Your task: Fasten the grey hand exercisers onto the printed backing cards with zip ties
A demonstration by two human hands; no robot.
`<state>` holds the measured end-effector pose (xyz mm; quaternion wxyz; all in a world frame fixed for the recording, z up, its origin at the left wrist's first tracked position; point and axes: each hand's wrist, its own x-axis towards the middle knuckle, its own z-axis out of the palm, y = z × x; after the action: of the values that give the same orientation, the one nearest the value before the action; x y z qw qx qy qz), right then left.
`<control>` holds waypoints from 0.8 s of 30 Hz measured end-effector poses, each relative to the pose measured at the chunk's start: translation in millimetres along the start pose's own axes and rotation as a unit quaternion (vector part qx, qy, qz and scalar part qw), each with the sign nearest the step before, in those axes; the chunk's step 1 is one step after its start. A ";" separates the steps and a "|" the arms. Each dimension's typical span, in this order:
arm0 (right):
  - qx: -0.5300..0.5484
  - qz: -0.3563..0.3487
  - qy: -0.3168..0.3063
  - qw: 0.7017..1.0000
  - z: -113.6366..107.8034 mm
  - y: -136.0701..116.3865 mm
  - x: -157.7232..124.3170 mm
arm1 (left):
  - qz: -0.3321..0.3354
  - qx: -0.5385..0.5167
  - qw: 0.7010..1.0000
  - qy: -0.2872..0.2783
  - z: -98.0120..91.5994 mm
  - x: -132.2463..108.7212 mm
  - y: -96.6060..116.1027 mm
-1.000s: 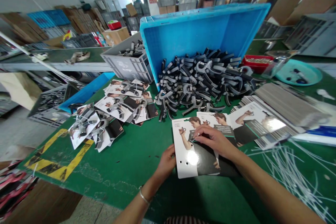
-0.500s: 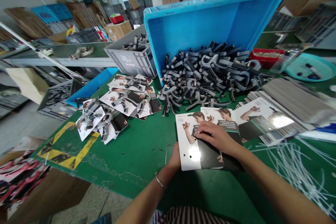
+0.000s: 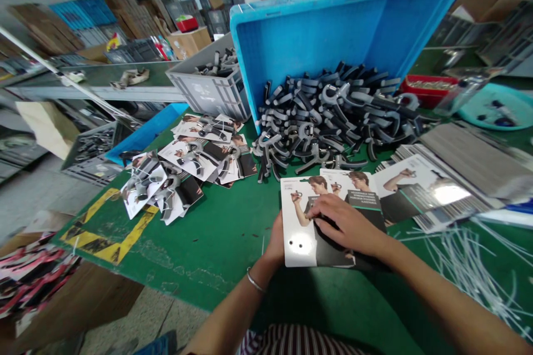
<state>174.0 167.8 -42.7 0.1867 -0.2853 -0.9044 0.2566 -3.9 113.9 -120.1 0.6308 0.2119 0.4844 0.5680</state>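
Note:
A printed backing card (image 3: 300, 233) with small punched holes near its lower left is tilted up in front of me. My left hand (image 3: 275, 241) grips the card's left edge, its fingers hidden behind it. My right hand (image 3: 345, 222) lies over the card's front, fingers bent and fingertips together at the printed arm. Whatever they pinch is too small or hidden to make out. More cards (image 3: 358, 188) lie just behind the held one. Beyond them is a heap of grey and black hand grippers (image 3: 328, 116), spilling from a blue crate (image 3: 308, 39) tipped on its side.
Cards with hand grippers on them (image 3: 195, 158) lie to the left. A stack of cards (image 3: 466, 161) and loose white cable ties (image 3: 470, 266) are on the right. Behind stand a grey crate (image 3: 208, 94), a red tray (image 3: 428, 89) and a turquoise basin (image 3: 499, 105).
My right hand has shifted slightly on the card and its thumb shows farther from the index finger. The card has barely moved, staying in my left hand.

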 end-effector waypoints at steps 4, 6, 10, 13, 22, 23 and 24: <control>-0.023 0.005 -0.004 1.000 5.1 1.5 -1.2 | 0.013 -0.026 1.000 -0.007 -3.3 -7.8 12.1; -0.011 0.019 0.023 1.000 10.9 3.8 0.0 | 0.007 -0.048 0.999 -0.012 -3.6 -11.8 17.3; 0.125 0.084 0.093 0.984 12.7 1.6 0.9 | -0.015 0.016 0.998 -0.056 -3.9 -17.2 26.0; 0.256 0.151 0.161 0.941 1.6 -5.6 -13.3 | -0.055 0.072 0.989 -0.117 -3.4 -14.6 32.6; -0.074 0.283 0.137 0.946 -28.9 55.6 -182.4 | -0.132 0.138 0.967 -0.171 -10.4 -23.2 52.2; -0.107 0.280 0.101 0.949 -27.6 64.5 -193.5 | -0.147 0.145 0.963 -0.172 -13.3 -30.1 53.0; -0.138 0.280 0.073 0.947 -25.9 71.3 -200.1 | -0.161 0.153 0.960 -0.171 -16.4 -37.5 53.3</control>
<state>370.1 104.9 -101.0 0.1322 -0.5679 -0.7984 0.1499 -40.8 88.8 -69.9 0.7473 0.3195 0.4778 0.3335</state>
